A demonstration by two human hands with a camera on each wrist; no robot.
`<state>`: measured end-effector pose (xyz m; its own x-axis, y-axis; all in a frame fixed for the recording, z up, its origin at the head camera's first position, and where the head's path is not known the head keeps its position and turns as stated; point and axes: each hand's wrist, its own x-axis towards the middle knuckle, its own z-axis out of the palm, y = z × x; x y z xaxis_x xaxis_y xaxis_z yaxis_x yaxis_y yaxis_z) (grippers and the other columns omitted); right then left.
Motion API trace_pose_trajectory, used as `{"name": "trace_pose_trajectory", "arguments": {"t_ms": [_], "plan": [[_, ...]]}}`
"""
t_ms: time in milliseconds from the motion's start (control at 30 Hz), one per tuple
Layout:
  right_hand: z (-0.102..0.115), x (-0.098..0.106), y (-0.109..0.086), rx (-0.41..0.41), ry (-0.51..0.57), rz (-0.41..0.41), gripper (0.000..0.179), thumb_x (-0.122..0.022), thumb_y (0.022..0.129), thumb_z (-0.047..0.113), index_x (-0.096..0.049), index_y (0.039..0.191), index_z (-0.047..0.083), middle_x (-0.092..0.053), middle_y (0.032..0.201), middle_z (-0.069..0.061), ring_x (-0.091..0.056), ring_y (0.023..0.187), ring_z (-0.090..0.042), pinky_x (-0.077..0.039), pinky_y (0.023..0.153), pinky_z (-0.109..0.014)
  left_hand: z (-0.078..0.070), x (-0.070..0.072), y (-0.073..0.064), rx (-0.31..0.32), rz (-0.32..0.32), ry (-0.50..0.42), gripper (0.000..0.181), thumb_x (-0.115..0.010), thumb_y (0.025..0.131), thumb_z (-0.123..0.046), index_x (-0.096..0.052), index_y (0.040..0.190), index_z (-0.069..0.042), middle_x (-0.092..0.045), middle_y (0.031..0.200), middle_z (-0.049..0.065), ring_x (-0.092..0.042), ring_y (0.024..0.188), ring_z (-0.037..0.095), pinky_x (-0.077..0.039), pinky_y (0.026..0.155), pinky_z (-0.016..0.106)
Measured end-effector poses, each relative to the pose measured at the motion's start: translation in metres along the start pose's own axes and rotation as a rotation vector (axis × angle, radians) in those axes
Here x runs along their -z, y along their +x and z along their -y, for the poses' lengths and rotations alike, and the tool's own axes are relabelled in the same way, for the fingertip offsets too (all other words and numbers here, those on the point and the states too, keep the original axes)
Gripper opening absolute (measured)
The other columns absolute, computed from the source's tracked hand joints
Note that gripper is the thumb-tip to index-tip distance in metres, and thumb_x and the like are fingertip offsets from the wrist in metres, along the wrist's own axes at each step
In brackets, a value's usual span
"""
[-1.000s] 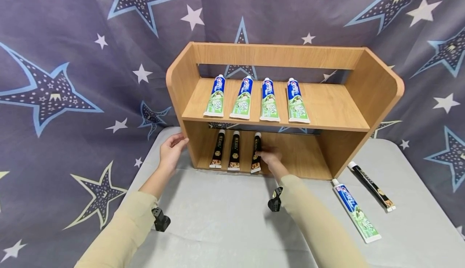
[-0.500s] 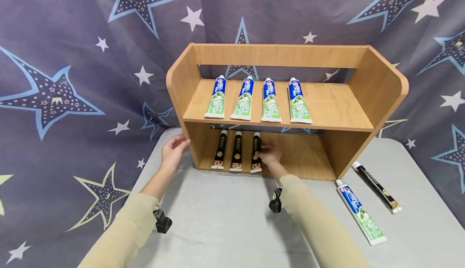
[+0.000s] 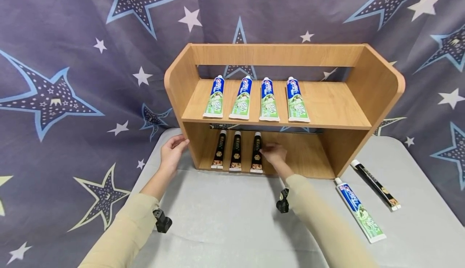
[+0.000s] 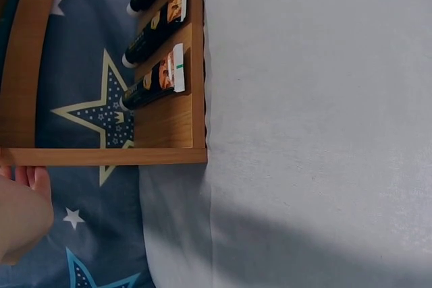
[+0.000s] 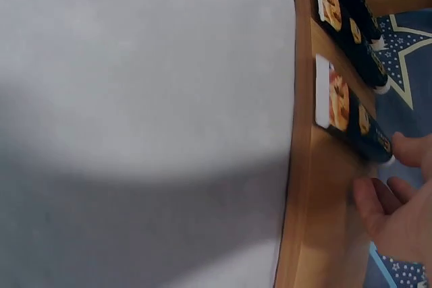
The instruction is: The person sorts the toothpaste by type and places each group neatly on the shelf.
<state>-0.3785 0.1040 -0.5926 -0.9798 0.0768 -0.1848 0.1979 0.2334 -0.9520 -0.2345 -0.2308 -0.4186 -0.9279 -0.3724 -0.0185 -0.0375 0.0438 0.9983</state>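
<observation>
Right hand (image 3: 274,154) parted beside the rightmost black tube (image 3: 256,153)

Resting flat on the lower board of a smooth wood-grain shelf (image 3: 328,102): that slim, dark tube, white cap to the rear, flat pale end near the front edge. Just right of it, thumb and fingers bent and well parted, with nothing held; cannot tell about thumb contact with the tube. To its left, two more black tubes (image 3: 235,151), roughly parallel. At the outer left panel, the left hand (image 3: 172,153), fingers loosely bent, tips against the wood, nothing gripped. On the upper board, four wider blue-and-green tubes (image 3: 269,100) in a spaced row. On soft grey cloth (image 3: 225,211) to the right of the shelf, aslant, a loose blue-and-green tube (image 3: 359,209) and a loose black tube (image 3: 375,185). Behind, a folded, star-printed curtain (image 3: 87,1)
</observation>
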Motion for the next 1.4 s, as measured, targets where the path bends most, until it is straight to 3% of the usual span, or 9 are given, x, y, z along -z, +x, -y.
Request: {"name": "trace_pose_trajectory", "arguments": {"t_ms": [67,100,200,333,500,633,833,1133,1400], "plan": [[0.020,0.008,-0.022,-0.014,0.032,0.011,0.027,-0.072,0.082,0.027,-0.072,0.097,0.004,-0.075,0.095,-0.008,-0.069,0.094,-0.021,-0.052,0.096,-0.030,0.001,0.001,0.001,0.004,-0.004,0.007,0.034,-0.063,0.090,-0.009,-0.057,0.121,0.004,-0.058,0.077,-0.025,-0.056,0.078,-0.008,-0.048,0.076,0.009],[0.037,0.011,-0.040,-0.036,-0.159,-0.055,0.031,-0.074,0.081,0.034,-0.073,0.101,0.011,-0.076,0.098,-0.002,-0.069,0.099,-0.018,-0.048,0.102,-0.031,0.001,0.002,0.001,0.008,-0.010,0.009,0.033,-0.063,0.090,-0.010,-0.058,0.120,0.003,-0.058,0.078,-0.024,-0.056,0.078,-0.008,-0.048,0.077,0.009],[0.067,0.022,-0.078,-0.032,-0.297,-0.083,0.036,-0.073,0.082,0.032,-0.070,0.109,0.009,-0.074,0.107,-0.005,-0.066,0.106,-0.024,-0.050,0.100,-0.036,0.001,0.003,0.002,0.018,-0.017,0.007,0.033,-0.063,0.090,-0.011,-0.058,0.120,0.002,-0.058,0.078,-0.024,-0.057,0.078,-0.007,-0.050,0.081,0.012],[0.079,0.036,-0.104,-0.023,-0.307,-0.080,0.036,-0.073,0.084,0.026,-0.068,0.114,0.005,-0.072,0.110,-0.009,-0.068,0.097,-0.024,-0.057,0.080,-0.024,0.000,0.002,0.003,0.021,-0.011,-0.007,0.034,-0.063,0.090,-0.010,-0.057,0.121,0.002,-0.059,0.078,-0.024,-0.057,0.079,-0.008,-0.050,0.083,0.014],[0.076,0.047,-0.115,-0.017,-0.324,-0.080,0.038,-0.073,0.084,0.026,-0.067,0.117,0.007,-0.070,0.114,-0.014,-0.071,0.089,-0.026,-0.055,0.071,-0.019,-0.002,0.001,0.003,0.008,-0.004,-0.011,0.034,-0.062,0.090,-0.009,-0.057,0.121,0.003,-0.059,0.076,-0.026,-0.056,0.079,-0.008,-0.048,0.077,0.008],[0.073,0.054,-0.122,0.004,-0.328,-0.076,0.040,-0.073,0.084,0.024,-0.065,0.119,0.005,-0.069,0.117,-0.016,-0.068,0.102,-0.030,-0.056,0.086,-0.030,0.000,0.002,0.004,0.003,-0.009,-0.017,0.033,-0.063,0.090,-0.009,-0.057,0.120,0.003,-0.059,0.075,-0.027,-0.056,0.078,-0.008,-0.047,0.075,0.007],[0.068,0.063,-0.133,0.070,-0.373,-0.077,0.040,-0.072,0.083,0.023,-0.066,0.117,0.003,-0.070,0.114,-0.016,-0.063,0.111,-0.032,-0.045,0.105,-0.042,0.003,0.003,0.004,0.003,-0.003,-0.027,0.032,-0.062,0.090,-0.007,-0.056,0.120,0.003,-0.058,0.075,-0.027,-0.056,0.078,-0.009,-0.047,0.073,0.006],[0.064,0.082,-0.152,0.124,-0.433,-0.048,0.036,-0.072,0.083,0.021,-0.068,0.112,0.000,-0.072,0.108,-0.018,-0.070,0.095,-0.029,-0.055,0.071,-0.022,0.001,0.003,0.002,0.019,-0.007,-0.012,0.035,-0.063,0.090,-0.010,-0.056,0.122,0.003,-0.057,0.078,-0.025,-0.056,0.082,-0.008,-0.050,0.087,0.015],[0.049,0.101,-0.167,0.240,-0.416,-0.008,0.033,-0.072,0.083,0.013,-0.067,0.110,-0.004,-0.071,0.105,-0.022,-0.071,0.089,-0.028,-0.051,0.068,-0.012,0.000,0.000,0.001,0.027,-0.012,0.003,0.037,-0.064,0.090,-0.011,-0.057,0.124,0.002,-0.057,0.084,-0.022,-0.056,0.085,-0.008,-0.049,0.085,0.012]]}}
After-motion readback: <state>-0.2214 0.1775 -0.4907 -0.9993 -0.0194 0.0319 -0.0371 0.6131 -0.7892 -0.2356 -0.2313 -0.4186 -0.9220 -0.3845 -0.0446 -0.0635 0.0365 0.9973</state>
